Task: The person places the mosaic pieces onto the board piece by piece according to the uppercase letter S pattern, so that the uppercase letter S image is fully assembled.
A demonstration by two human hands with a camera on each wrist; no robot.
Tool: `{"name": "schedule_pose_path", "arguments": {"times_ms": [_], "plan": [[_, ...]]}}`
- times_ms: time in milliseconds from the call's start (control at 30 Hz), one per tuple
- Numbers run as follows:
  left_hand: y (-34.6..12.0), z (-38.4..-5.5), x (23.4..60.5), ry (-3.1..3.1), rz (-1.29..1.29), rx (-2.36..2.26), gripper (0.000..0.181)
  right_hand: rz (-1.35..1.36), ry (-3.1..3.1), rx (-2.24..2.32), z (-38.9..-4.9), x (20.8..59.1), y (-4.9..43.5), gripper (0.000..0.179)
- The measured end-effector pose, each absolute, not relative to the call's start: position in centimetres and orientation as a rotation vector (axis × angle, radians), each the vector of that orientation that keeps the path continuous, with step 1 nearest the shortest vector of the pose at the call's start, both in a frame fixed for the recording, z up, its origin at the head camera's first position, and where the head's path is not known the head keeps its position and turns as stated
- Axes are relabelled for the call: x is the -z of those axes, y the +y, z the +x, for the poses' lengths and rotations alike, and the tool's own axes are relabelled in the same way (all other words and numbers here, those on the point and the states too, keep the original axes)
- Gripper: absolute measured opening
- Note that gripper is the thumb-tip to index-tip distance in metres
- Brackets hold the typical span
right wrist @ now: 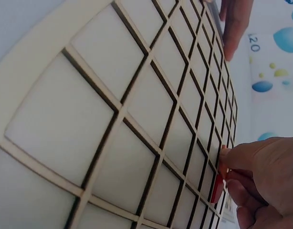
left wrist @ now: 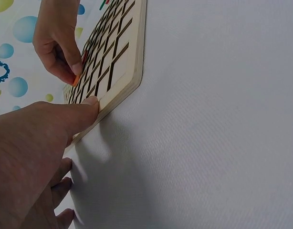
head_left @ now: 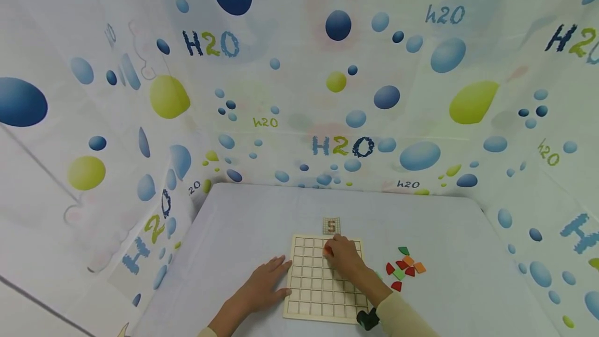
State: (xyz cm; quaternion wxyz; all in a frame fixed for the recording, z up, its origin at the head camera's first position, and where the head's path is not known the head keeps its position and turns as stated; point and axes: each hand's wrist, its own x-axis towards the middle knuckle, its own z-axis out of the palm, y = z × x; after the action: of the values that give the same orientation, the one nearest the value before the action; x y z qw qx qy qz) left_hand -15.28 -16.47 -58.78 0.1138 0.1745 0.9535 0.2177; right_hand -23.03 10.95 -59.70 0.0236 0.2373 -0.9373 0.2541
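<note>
A wooden grid board lies flat on the table, its square cells divided by thin raised strips. My left hand rests along its left side, thumb and fingers spread and touching the edge. Over the far part of the grid, my right hand pinches a small orange tile between thumb and fingers. Beside that tile, a red piece shows at the grid in the right wrist view. A small card with an S-like pattern on a grid lies just beyond the board.
Right of the board lie loose pieces: orange squares, red quarter-rounds, a green quarter-round and a light green square. The white table meets a patterned curtain at the back. A dark object sits by my right wrist.
</note>
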Motion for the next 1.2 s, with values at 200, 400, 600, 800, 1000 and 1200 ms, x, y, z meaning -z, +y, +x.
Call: {"name": "schedule_pose_path", "arguments": {"times_ms": [200, 400, 600, 800, 1000, 1200], "plan": [[-16.5, -15.3, 58.6, 2.804, 0.513, -0.641, 0.074, 0.736, -2.899, -0.72, -22.9, 59.5, 10.7, 0.01], [-16.5, -15.3, 58.8, 2.804, 0.523, -0.642, 0.074, 0.706, -2.9, -0.734, -22.7, 59.3, 10.9, 0.009], [-16.5, -15.4, 58.9, 2.811, 0.528, -0.631, 0.074, 0.721, -2.852, -0.734, -22.4, 59.4, 11.2, 0.011], [-16.6, -15.4, 59.1, 2.815, 0.528, -0.617, 0.075, 0.667, -2.843, -0.696, -22.3, 59.5, 12.2, 0.018], [-16.9, -15.5, 59.4, 2.817, 0.564, -0.628, 0.074, 0.562, -2.918, -0.717, -22.1, 58.5, 15.1, 0.026], [-16.8, -15.6, 59.3, 2.793, 0.576, -0.659, 0.075, 0.414, -3.03, -0.599, -21.1, 58.3, 20.3, 0.037]]}}
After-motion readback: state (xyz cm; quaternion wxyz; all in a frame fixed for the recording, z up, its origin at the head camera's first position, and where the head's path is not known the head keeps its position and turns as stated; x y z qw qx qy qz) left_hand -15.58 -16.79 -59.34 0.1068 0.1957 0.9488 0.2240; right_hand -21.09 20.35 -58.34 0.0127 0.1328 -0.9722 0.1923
